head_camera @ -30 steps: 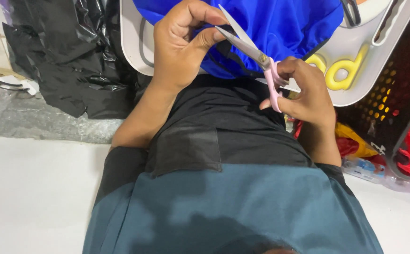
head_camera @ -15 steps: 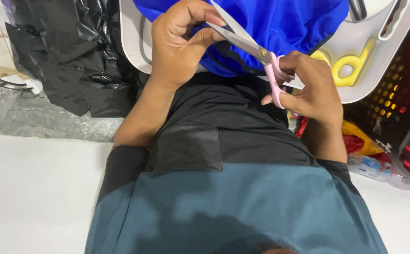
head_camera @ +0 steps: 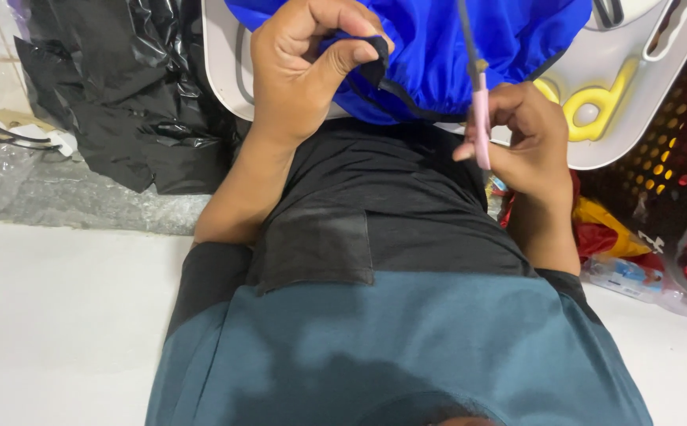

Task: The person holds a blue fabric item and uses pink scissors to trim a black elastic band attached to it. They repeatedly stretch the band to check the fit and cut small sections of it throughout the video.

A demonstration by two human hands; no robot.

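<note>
Left hand [head_camera: 300, 75] pinching a small black tab of fabric [head_camera: 375, 59] at the hem of the blue garment [head_camera: 438, 47], grip closed tight on it between thumb and fingertips. Right hand [head_camera: 521, 142] wrapped around the pink-handled scissors [head_camera: 477, 118], grip closed on the handles, blades running up and out past the top of the view, so impossible to tell whether open or shut. Garment bunched over the near edge of the white table [head_camera: 635, 126], spilling toward the lap.

Likely trouble: blades close above the pinching fingertips [head_camera: 351, 55], so a nick to the thumb if the tab slackens or the scissors tilt in. Blue cloth gathered in folds just beside the tab, so a stray layer caught and cut along with it. Blade tips out of sight, making aim hard to judge.

Around: yellow plastic piece [head_camera: 596, 106] on the table near the right hand, just behind the scissors. Crumpled black plastic sheet [head_camera: 123, 95] to the left on the floor. Dark perforated basket [head_camera: 659, 181] and red and yellow bags [head_camera: 604, 229] crowding the right elbow, leaving little room to swing that arm outward.
</note>
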